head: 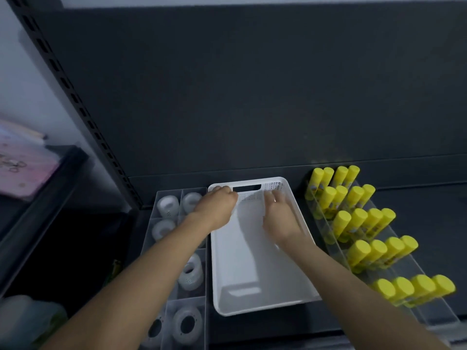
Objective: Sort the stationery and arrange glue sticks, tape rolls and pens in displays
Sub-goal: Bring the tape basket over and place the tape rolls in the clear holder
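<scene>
A white perforated plastic basket [255, 269] sits on the dark shelf with nothing visible inside. My left hand [217, 205] is curled over the basket's far left corner, gripping the rim beside the handle slot. My right hand [279, 215] reaches into the basket's far end, fingers blurred against the inner wall. To the left stands a clear divided tray [174, 274] holding several white tape rolls [190, 272]. To the right a clear tiered rack [394, 279] holds several rows of yellow glue sticks [364, 221]. No pens are in view.
The dark back panel [252, 97] rises right behind the basket. A slotted upright post [83, 114] stands at the left. Pink packaged goods [22, 165] lie on the neighbouring left shelf, and a pale blurred object [27, 319] sits at the lower left.
</scene>
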`<action>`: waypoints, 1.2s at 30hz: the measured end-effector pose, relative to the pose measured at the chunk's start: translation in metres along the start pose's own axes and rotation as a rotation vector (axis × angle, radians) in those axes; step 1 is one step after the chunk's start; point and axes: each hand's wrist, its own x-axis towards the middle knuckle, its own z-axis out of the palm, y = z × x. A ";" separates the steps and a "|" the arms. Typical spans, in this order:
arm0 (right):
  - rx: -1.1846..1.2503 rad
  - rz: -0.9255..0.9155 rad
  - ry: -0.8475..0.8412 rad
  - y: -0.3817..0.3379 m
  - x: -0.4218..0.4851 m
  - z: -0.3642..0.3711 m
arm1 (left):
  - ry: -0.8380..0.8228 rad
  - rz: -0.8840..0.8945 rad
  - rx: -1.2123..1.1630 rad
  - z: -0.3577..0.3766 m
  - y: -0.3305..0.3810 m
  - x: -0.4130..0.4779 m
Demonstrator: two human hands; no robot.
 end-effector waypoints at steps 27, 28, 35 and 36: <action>0.654 -0.139 -0.042 -0.091 -0.088 -0.047 | 0.280 -0.066 -0.741 -0.015 -0.044 -0.164; 0.651 -0.182 -0.092 -0.098 -0.098 -0.046 | 0.274 -0.066 -0.743 -0.013 -0.047 -0.174; 0.375 -0.489 -0.209 -0.115 -0.146 -0.022 | 0.157 -0.076 -0.761 0.004 -0.056 -0.234; 0.322 -0.516 -0.211 -0.116 -0.151 -0.020 | 0.139 -0.077 -0.752 0.008 -0.055 -0.240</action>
